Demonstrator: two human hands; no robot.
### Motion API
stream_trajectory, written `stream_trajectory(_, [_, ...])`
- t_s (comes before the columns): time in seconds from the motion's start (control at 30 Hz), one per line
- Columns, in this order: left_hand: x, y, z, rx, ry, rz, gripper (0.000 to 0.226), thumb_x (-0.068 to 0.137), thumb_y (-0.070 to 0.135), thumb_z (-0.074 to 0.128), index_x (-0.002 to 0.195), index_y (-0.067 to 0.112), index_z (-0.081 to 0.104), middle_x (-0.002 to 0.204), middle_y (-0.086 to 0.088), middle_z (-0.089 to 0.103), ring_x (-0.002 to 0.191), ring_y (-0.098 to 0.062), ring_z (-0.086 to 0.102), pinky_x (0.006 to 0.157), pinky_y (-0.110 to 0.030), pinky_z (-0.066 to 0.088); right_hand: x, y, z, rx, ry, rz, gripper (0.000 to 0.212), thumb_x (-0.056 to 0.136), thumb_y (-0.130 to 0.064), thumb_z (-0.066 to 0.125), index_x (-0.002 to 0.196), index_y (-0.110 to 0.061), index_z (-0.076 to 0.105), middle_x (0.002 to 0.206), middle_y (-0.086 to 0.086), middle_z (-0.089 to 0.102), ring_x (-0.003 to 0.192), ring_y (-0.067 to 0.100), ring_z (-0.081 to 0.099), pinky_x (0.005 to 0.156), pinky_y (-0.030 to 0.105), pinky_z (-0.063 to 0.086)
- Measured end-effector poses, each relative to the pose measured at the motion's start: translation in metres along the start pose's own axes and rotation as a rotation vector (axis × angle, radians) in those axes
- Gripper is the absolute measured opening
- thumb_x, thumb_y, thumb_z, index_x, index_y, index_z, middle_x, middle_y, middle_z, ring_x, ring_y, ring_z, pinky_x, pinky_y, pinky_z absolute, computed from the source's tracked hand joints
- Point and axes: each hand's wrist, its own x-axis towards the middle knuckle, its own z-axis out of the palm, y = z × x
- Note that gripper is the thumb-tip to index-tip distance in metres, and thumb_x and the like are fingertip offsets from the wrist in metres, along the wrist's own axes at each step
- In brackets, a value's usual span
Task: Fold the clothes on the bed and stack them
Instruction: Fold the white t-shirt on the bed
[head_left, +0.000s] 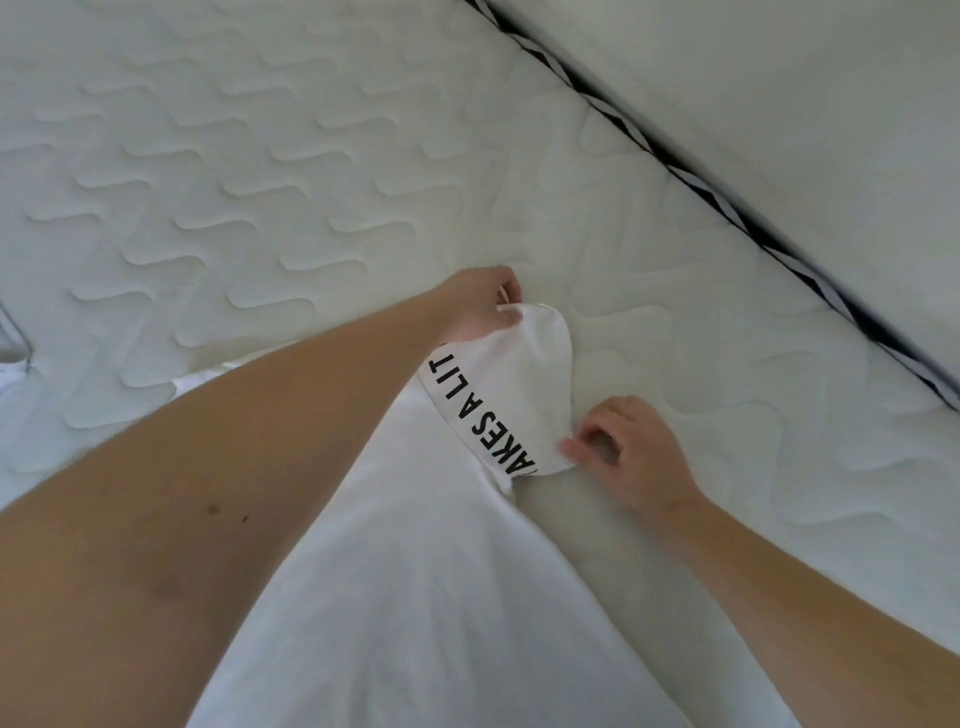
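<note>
The left hand (480, 306) is stretched forward, its fingers pinched on the far corner of a folded-over flap of the white T-shirt (415, 571). The right hand (623, 452) is curled, the flap's near corner pinched by its fingertips. The T-shirt, printed with black letters, is spread on the quilted mattress (234, 182).

white t-shirt (415, 597): soft matt cloth, smooth. mattress (260, 156): quilted matt fabric, wavy stitching.
</note>
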Motion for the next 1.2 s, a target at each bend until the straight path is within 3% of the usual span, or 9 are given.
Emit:
stream_trajectory(0.1, [0.007,0.006,0.003,0.003,-0.069,0.040,0.028,0.094,0.040,0.059,0.114,0.022,0.063,0.110,0.004,0.063,0.096,-0.014,0.057,0.077,-0.021,0.039,-0.005,0.005,0.018,-0.107,0.064,-0.086,0.045,0.086,-0.056,0.058,0.100,-0.013,0.063,0.088,0.000,0.057,0.081,0.023,0.050,0.083,0.035,0.042])
stream_trajectory(0.23, [0.015,0.013,0.004,0.014,-0.049,0.042,0.025,0.101,0.032,0.047,0.123,0.030,0.059,0.097,0.001,0.059,0.080,-0.016,0.051,0.065,-0.022,0.035,-0.009,0.015,0.021,-0.212,0.055,-0.184,0.059,0.086,-0.066,0.048,0.114,-0.017,0.062,0.095,0.003,0.054,0.084,0.028,0.051,0.082,0.038,0.042])
stream_trajectory(0.33, [0.016,0.019,-0.001,0.114,-0.147,0.082,0.027,0.097,0.021,0.048,0.120,0.031,0.060,0.079,0.010,0.050,0.074,-0.014,0.050,0.060,-0.022,0.035,-0.009,0.014,0.024,-0.245,0.070,-0.187,0.062,0.079,-0.071,0.055,0.112,-0.019,0.063,0.095,0.003,0.053,0.083,0.026,0.049,0.081,0.038,0.042])
stream_trajectory(0.43, [0.018,0.028,-0.009,0.244,-0.223,0.136,0.024,0.094,0.020,0.056,0.116,0.024,0.065,0.084,0.008,0.052,0.086,-0.016,0.053,0.071,-0.022,0.037,-0.008,0.014,0.027,-0.241,0.122,-0.204,0.059,0.076,-0.069,0.061,0.107,-0.019,0.064,0.094,0.003,0.053,0.081,0.026,0.049,0.078,0.037,0.042])
stream_trajectory(0.5, [0.022,0.033,-0.014,0.244,-0.220,0.132,0.021,0.091,0.021,0.057,0.109,0.025,0.067,0.080,0.011,0.052,0.078,-0.014,0.052,0.066,-0.023,0.037,-0.008,0.016,0.029,-0.235,0.137,-0.218,0.055,0.078,-0.068,0.060,0.107,-0.020,0.062,0.094,0.004,0.052,0.081,0.026,0.048,0.078,0.037,0.042])
stream_trajectory(0.77, [0.048,0.067,-0.055,0.547,-0.445,0.138,0.011,0.081,0.027,0.059,0.085,0.028,0.069,0.062,0.017,0.067,0.069,-0.005,0.059,0.063,-0.024,0.041,-0.007,0.017,0.031,-0.227,0.122,-0.182,0.050,0.078,-0.067,0.059,0.105,-0.025,0.056,0.093,0.002,0.051,0.080,0.024,0.047,0.076,0.037,0.043])
stream_trajectory(0.93, [0.057,0.086,-0.048,0.786,-0.514,0.226,0.018,0.088,0.017,0.044,0.089,0.022,0.061,0.074,0.006,0.064,0.069,-0.012,0.063,0.056,-0.025,0.035,-0.008,0.016,0.029,-0.229,0.101,-0.181,0.052,0.079,-0.068,0.058,0.102,-0.021,0.062,0.093,0.003,0.053,0.081,0.025,0.049,0.077,0.037,0.041])
stream_trajectory(1.0, [0.058,0.088,-0.039,0.811,-0.523,0.228,0.021,0.090,0.016,0.036,0.084,0.018,0.056,0.065,0.006,0.063,0.067,-0.016,0.062,0.054,-0.026,0.032,-0.008,0.018,0.029,-0.240,0.080,-0.174,0.055,0.078,-0.068,0.058,0.103,-0.019,0.062,0.095,0.003,0.054,0.083,0.026,0.050,0.079,0.037,0.041])
stream_trajectory(1.2, [0.065,0.071,-0.030,0.666,-0.544,0.158,0.040,0.087,0.057,0.055,0.076,0.018,0.055,0.072,0.001,0.067,0.069,-0.017,0.055,0.059,-0.030,0.035,-0.007,0.016,0.030,-0.223,0.102,-0.168,0.057,0.078,-0.069,0.059,0.099,-0.016,0.064,0.094,0.003,0.055,0.081,0.025,0.050,0.077,0.038,0.042])
